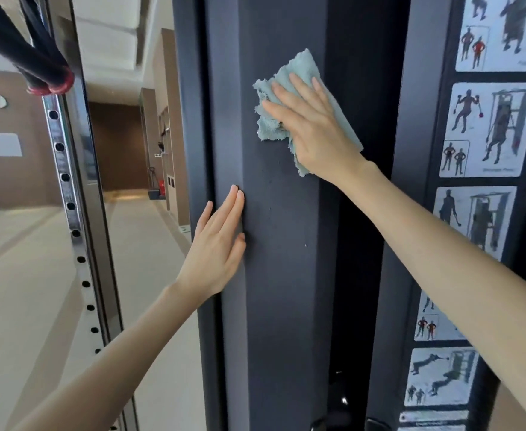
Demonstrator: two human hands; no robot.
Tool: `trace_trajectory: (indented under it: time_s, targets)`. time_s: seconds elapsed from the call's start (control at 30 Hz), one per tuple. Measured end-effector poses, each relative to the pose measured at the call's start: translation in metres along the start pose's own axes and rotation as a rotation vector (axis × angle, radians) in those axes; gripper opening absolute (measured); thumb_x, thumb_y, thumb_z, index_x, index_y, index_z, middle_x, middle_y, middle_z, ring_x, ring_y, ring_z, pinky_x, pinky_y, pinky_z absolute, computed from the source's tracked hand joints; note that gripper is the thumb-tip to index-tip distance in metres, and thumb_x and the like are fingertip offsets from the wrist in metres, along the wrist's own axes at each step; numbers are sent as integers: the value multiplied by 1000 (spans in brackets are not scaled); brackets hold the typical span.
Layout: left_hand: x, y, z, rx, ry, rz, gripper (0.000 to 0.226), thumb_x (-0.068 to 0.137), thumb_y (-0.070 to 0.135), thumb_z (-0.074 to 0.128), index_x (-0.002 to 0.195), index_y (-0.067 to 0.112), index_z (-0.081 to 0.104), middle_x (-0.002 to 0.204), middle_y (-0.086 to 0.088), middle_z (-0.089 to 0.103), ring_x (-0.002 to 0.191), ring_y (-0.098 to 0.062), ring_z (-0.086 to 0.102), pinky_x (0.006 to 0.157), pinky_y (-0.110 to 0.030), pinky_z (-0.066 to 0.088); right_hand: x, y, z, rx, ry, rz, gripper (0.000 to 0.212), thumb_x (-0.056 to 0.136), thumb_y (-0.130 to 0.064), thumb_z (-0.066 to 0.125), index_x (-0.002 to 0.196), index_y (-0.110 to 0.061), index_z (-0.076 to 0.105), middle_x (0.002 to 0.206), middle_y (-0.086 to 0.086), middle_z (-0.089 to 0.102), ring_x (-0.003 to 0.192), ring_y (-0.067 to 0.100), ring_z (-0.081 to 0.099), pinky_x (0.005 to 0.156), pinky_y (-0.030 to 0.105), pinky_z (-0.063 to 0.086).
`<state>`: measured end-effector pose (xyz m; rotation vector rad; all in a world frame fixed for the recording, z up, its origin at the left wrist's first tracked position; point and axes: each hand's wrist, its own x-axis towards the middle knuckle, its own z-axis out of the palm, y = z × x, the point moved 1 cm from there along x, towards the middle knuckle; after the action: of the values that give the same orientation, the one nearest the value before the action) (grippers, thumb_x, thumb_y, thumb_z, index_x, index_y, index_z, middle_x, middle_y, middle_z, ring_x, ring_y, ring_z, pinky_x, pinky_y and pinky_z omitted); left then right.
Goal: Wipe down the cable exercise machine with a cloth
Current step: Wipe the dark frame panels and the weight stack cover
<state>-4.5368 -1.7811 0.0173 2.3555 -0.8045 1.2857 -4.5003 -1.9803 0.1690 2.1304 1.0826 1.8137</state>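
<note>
The cable machine's dark grey upright column [280,244] fills the middle of the head view. A crumpled pale blue-green cloth [289,76] is pressed flat against the column's upper front face under my right hand [311,126], whose fingers lie spread over it. Lower down, my left hand [218,244] rests flat on the column's left edge, fingers together and holding nothing. Part of the cloth is hidden beneath my right palm.
A chrome rail with a row of adjustment holes [68,197] runs down the left. Black handles with red ends [50,79] hang at the top left. Exercise instruction stickers [485,132] line the panel on the right. Pale floor [22,290] stretches behind.
</note>
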Motion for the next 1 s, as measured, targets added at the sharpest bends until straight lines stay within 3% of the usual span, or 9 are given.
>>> trace_trajectory:
  time_s: [0.13, 0.23, 0.37, 0.5, 0.73, 0.9, 1.0]
  targets:
    - [-1, -1, 1, -12, 20, 4, 64, 93, 28, 27, 153, 10, 15, 158, 4, 9, 143, 8, 0, 120, -26, -3, -25, -12, 6, 10, -79, -155, 54, 84, 11, 41, 133, -8, 54, 143, 14, 47, 136, 38, 35, 118, 43, 9]
    - [-2, -1, 0, -3, 38, 15, 63, 95, 30, 26, 153, 9, 19, 159, 1, 14, 142, 10, 4, 120, -29, -1, -4, 4, -5, -66, -75, -88, 60, 83, 12, 44, 137, -12, 50, 148, 14, 40, 140, 38, 29, 117, 48, 12]
    - [-9, -2, 2, 52, 24, 10, 63, 95, 32, 25, 152, 6, 23, 159, -4, 20, 139, -4, 19, 120, -28, -3, 10, 1, -4, -55, -45, 25, 60, 85, 12, 45, 140, -11, 47, 150, 16, 36, 141, 42, 24, 116, 50, 7]
    - [-15, -3, 4, 105, 28, 22, 62, 95, 32, 26, 150, 3, 28, 158, -6, 25, 137, -10, 26, 119, -25, -3, -38, -28, 12, -31, -33, -70, 66, 80, 13, 47, 141, -12, 46, 149, 13, 39, 140, 38, 26, 117, 41, -1]
    - [-48, -1, 21, 104, 6, 0, 61, 96, 33, 27, 149, 4, 31, 156, -6, 30, 140, -14, 28, 120, -28, 0, -97, -60, 20, -18, -168, -145, 62, 82, 2, 35, 141, -14, 46, 149, 11, 39, 140, 34, 27, 118, 44, 6]
    - [-75, 0, 31, 124, -33, 0, 60, 96, 34, 25, 148, 4, 33, 155, -6, 31, 136, -11, 30, 120, -28, 0, -57, -50, 8, -42, -101, 59, 66, 84, 10, 39, 146, -13, 37, 154, 13, 30, 144, 36, 18, 117, 46, 3]
    - [-93, 0, 40, 153, -62, 5, 59, 97, 34, 25, 149, 5, 33, 156, -6, 31, 134, -12, 32, 120, -29, -1, -57, -54, 15, -46, -92, 61, 54, 94, 3, 38, 146, -12, 38, 154, 12, 31, 144, 36, 17, 117, 46, 2]
